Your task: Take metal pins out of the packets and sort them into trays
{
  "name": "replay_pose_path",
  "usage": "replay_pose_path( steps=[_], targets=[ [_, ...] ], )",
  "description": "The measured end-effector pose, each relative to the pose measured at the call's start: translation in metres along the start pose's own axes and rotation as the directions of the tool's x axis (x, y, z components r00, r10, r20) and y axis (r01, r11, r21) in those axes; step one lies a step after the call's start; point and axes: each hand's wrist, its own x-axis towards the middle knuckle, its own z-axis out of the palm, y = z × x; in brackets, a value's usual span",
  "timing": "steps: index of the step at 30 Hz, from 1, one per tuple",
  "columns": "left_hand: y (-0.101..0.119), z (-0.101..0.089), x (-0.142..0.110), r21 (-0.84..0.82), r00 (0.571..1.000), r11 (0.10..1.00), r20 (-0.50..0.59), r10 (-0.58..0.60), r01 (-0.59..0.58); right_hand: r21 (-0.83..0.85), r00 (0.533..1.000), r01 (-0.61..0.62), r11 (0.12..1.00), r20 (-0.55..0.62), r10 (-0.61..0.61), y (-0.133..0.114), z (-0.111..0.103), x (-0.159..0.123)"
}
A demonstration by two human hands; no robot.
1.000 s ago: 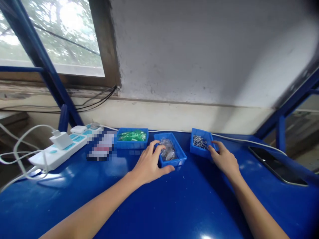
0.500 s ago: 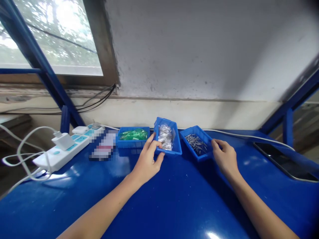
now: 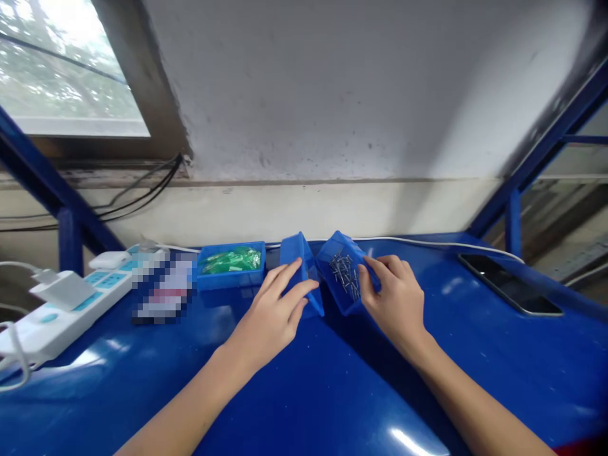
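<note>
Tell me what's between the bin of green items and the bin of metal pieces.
In the head view, a tilted blue bin, the left hand at it.

No lettering, brand, number or sign can be read. The pale item (image 3: 165, 291) on the worktop (image 3: 304, 399) is pixelated; whether the white power strip (image 3: 28, 332) bears small print is hard to tell.
</note>
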Motion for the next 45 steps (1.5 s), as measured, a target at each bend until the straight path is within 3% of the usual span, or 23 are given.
replay_pose_path(
  steps=[3, 6, 9, 12, 16, 20, 25, 31, 38, 45],
  targets=[
    [0.001, -0.003, -0.003, -0.043, 1.000, 0.999, -0.002, 0.002, -0.002, -0.040, 0.998, 0.056, 0.998, 0.000, -0.056, -0.007, 0.000, -0.002],
    [0.002, 0.001, -0.009, -0.137, 0.990, 0.984, -0.057, -0.126, 0.117, 0.047, 0.991, 0.134, 0.990, 0.000, -0.134, -0.011, 0.001, -0.003],
    [0.004, 0.012, -0.014, -0.220, 0.970, 0.948, -0.020, -0.241, 0.231, 0.104, 0.981, 0.187, 0.977, 0.029, -0.191, -0.014, -0.003, -0.005],
    [0.009, 0.026, -0.015, -0.272, 0.941, 0.903, 0.025, -0.339, 0.333, 0.068, 0.964, 0.179, 0.981, 0.187, -0.189, -0.016, -0.011, -0.006],
    [0.019, 0.038, -0.010, -0.246, 0.891, 0.873, -0.069, -0.448, 0.420, -0.012, 0.911, 0.139, 0.990, 0.394, -0.124, -0.016, -0.020, -0.006],
    [0.027, 0.033, -0.005, -0.167, 0.901, 0.895, -0.069, -0.429, 0.413, -0.110, 0.892, 0.190, 0.976, 0.435, -0.124, -0.017, -0.021, -0.006],
    [0.026, 0.011, -0.009, -0.170, 0.902, 0.889, 0.007, -0.431, 0.426, -0.187, 0.902, 0.256, 0.948, 0.399, -0.165, -0.012, -0.028, -0.002],
    [0.021, -0.010, -0.014, -0.150, 0.893, 0.881, 0.049, -0.447, 0.449, -0.059, 0.877, 0.376, 0.925, 0.343, -0.335, 0.002, -0.035, 0.002],
    [0.014, -0.025, -0.013, -0.174, 0.924, 0.914, -0.048, -0.380, 0.367, 0.120, 0.859, 0.373, 0.920, 0.330, -0.392, 0.014, -0.036, 0.001],
    [0.016, -0.033, -0.009, -0.093, 0.932, 0.938, -0.117, -0.342, 0.333, 0.169, 0.817, 0.396, 0.903, 0.385, -0.430, 0.037, -0.034, 0.007]
  ],
)
